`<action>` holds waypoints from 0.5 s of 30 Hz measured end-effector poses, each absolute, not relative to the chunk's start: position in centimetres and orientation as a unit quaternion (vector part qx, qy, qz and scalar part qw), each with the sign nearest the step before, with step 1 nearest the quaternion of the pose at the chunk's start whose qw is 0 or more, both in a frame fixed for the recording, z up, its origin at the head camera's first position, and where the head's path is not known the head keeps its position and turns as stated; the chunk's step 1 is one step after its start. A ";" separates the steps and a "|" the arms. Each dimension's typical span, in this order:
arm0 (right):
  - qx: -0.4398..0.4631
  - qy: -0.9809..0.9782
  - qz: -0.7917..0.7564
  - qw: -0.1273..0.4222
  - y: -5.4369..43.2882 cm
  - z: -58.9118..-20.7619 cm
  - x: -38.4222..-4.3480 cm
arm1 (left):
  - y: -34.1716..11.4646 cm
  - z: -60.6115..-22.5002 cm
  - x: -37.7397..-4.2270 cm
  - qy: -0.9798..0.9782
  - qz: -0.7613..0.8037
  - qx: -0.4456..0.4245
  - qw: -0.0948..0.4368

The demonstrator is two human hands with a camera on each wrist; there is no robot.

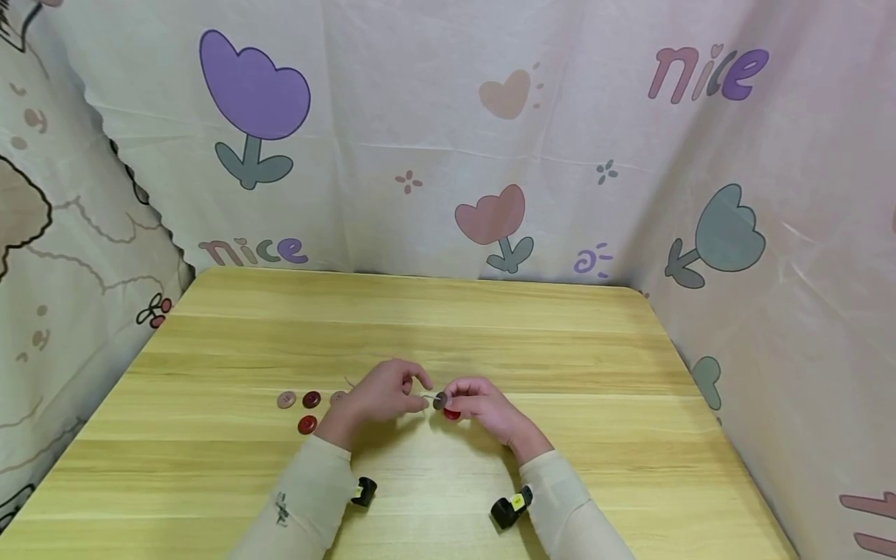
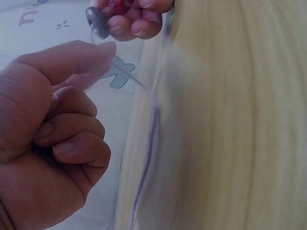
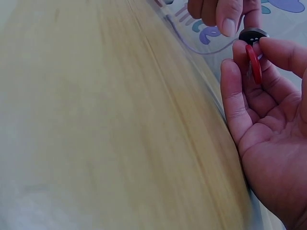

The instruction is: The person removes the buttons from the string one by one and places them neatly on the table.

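Observation:
Near the middle of the table, my right hand point(image 1: 486, 404) pinches a dark grey button point(image 3: 253, 35) between thumb and fingertips. Just below it a red button point(image 3: 254, 64) hangs on edge among the same fingers. A pale string point(image 2: 151, 134) runs from the grey button past the fingertips of my left hand point(image 1: 385, 393) and trails down in a long tail. The left index finger and thumb reach close to the grey button, their tips slightly apart in the head view. The other left fingers are curled in. I cannot tell whether the left fingertips grip the string.
Left of my left hand lie a pink button point(image 1: 285, 400), a dark red button point(image 1: 311, 400) and a red button point(image 1: 307, 425). Another pink button point(image 1: 338, 397) is partly hidden by that hand. Printed cloth point(image 1: 392, 93) hangs behind the wooden table point(image 1: 420, 319).

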State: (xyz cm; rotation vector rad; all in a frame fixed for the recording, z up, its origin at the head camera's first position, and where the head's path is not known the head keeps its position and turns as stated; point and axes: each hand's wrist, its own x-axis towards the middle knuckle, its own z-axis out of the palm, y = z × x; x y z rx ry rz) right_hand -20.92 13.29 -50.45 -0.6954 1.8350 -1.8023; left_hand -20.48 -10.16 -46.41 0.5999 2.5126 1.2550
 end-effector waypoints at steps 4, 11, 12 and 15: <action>-0.251 0.669 -0.658 0.237 13.3 -50.4 -20.9 | -9.9 -46.6 -20.5 0.868 0.430 0.211 0.131; -0.250 0.669 -0.659 0.238 13.3 -50.5 -20.9 | -9.9 -46.7 -20.3 0.871 0.427 0.217 0.113; -0.250 0.669 -0.659 0.238 13.3 -50.4 -20.9 | -9.9 -46.6 -20.3 0.870 0.430 0.216 0.108; -0.249 0.668 -0.659 0.239 13.3 -50.4 -21.0 | -10.0 -46.6 -20.2 0.866 0.440 0.215 0.097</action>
